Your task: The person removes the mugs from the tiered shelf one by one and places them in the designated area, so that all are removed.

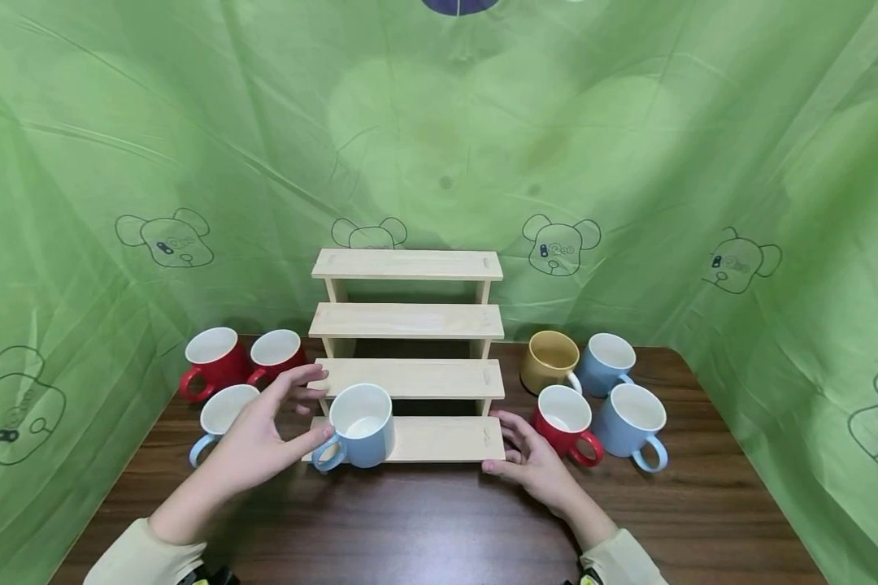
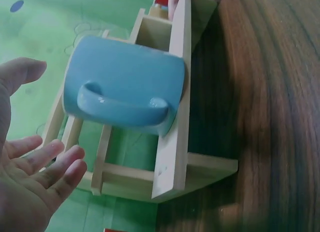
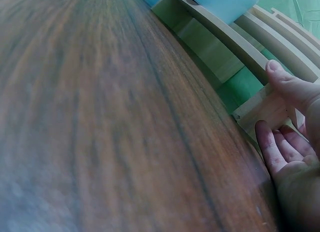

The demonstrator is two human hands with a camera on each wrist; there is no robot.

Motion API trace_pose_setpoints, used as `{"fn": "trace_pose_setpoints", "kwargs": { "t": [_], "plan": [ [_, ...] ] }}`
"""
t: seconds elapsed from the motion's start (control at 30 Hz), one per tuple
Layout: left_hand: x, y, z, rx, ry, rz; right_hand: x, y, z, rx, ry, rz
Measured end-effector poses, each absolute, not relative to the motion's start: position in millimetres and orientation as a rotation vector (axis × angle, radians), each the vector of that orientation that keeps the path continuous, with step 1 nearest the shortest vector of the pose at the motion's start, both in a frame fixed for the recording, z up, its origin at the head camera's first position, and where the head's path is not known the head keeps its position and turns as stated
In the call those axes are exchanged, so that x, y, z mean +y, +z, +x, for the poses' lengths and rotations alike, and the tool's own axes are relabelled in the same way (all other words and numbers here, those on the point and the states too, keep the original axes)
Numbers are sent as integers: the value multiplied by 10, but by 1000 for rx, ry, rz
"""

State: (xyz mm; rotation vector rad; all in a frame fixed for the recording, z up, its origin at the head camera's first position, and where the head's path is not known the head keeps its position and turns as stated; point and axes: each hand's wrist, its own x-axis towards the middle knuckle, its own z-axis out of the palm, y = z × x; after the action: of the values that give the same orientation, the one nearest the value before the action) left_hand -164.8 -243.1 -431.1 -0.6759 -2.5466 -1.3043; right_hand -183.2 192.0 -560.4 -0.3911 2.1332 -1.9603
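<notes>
A light blue mug [image 1: 371, 435] with a white inside stands upright on the left part of the lowest step of a pale wooden four-step display stand [image 1: 442, 439]. Its handle points to the front left. My left hand [image 1: 259, 439] is beside it, thumb and fingers spread; the left wrist view shows a gap between the hand and the blue mug [image 2: 125, 74]. At the stand's other end, my right hand [image 1: 534, 465] holds the right corner of the lowest step. The right wrist view shows its thumb [image 3: 282, 79] at the step's edge and its fingers by the side panel.
On the left of the brown wooden table [image 1: 439, 520] are two red mugs [image 1: 223, 357] and a blue mug [image 1: 223, 410]. To the right stand a yellow mug [image 1: 537, 370], a red mug [image 1: 552, 426] and two blue mugs [image 1: 618, 426]. Green cloth [image 1: 439, 146] hangs around the table.
</notes>
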Motion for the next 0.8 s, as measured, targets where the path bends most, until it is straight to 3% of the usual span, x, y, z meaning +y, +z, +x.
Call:
{"fn": "trace_pose_setpoints", "kwargs": {
  "t": [0.8],
  "plan": [
    [-2181, -4483, -1657, -2573, -1306, -692, 1913, -5604, -1817, 2129, -1972, -422]
  ]
}}
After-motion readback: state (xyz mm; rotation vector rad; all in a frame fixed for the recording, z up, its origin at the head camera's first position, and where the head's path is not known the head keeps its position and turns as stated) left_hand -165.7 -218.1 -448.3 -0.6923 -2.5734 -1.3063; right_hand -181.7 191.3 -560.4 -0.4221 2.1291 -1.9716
